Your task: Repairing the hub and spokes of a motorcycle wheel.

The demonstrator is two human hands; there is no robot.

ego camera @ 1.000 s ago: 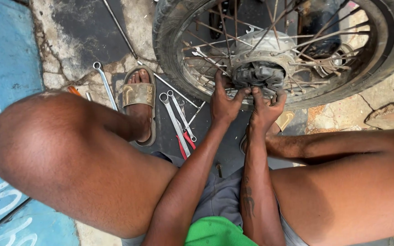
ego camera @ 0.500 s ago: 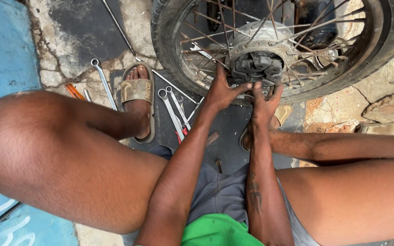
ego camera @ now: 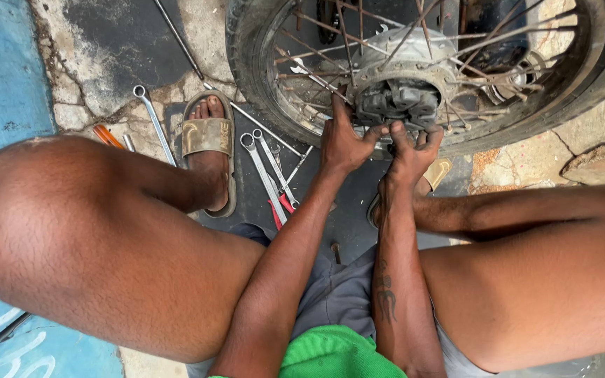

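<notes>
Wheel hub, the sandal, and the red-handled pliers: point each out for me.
wheel hub [ego camera: 404,56], head view, on its grey metal shell.
sandal [ego camera: 208,136], head view, on the tan strap.
red-handled pliers [ego camera: 283,205], head view, on the red handle.

Spokes [ego camera: 316,52] crowd hub [ego camera: 400,70], wrenches [ego camera: 267,168] litter ground left of hands

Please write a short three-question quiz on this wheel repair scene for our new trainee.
1. True or false: both hands touch the dark part at the wheel hub.
2. Which foot wears the sandal beside the wrenches? A left, B right.
3. What lies on the ground between the sandal and the tyre?

Key: 1 true: left hand and right hand meet there. 2 A. 3 wrenches.
</notes>
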